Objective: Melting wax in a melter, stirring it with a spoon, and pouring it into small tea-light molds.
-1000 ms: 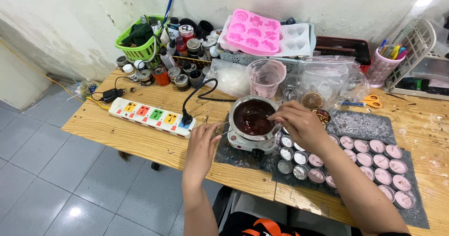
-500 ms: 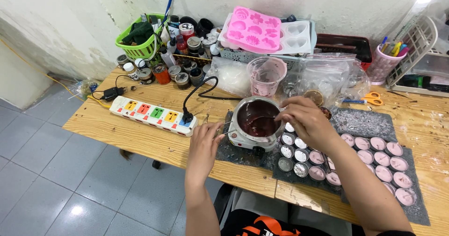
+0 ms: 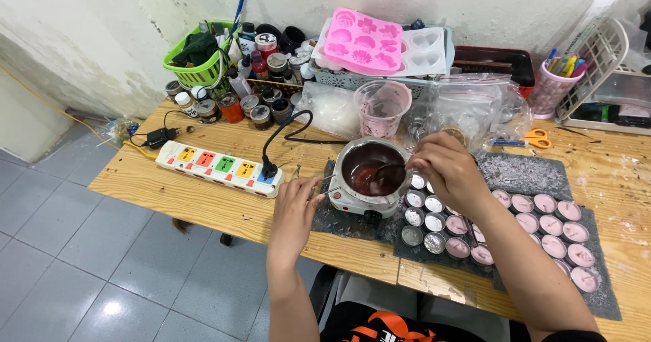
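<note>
from the head view, my right hand (image 3: 444, 172) is closed around the handle of a spoon (image 3: 382, 172), fingers pinched on it, and the spoon's bowl sits down in the dark brown melt inside the small melting pot (image 3: 367, 176) just to the left of that hand. my left hand (image 3: 296, 206) rests on the counter (image 3: 203, 199) on the far side of the pot from my right hand, fingers loosely curled and holding nothing, the fingertips close to the pot's side handle; i cannot tell whether they touch it. the pot stands on a dark mat (image 3: 346, 223) between my two hands.

just below and to the right of my right hand lie rows of small round tins (image 3: 434, 223), some showing bare metal and some filled with pale pink, spreading on along a second grey mat (image 3: 522, 172) under my right forearm. beyond my right hand stands a clear pink measuring cup (image 3: 382, 106), with crumpled clear plastic bags (image 3: 475, 108) beside it. to the left of my left hand lies a white power strip (image 3: 218, 168) with coloured switches, a black plug and cord running from it toward the pot. farther off beyond both hands sit a green basket (image 3: 196, 61), a cluster of small jars and bottles (image 3: 254, 101), and a pink mould tray (image 3: 363, 40). orange-handled scissors (image 3: 536, 138) lie well to the right of my right hand.
</note>
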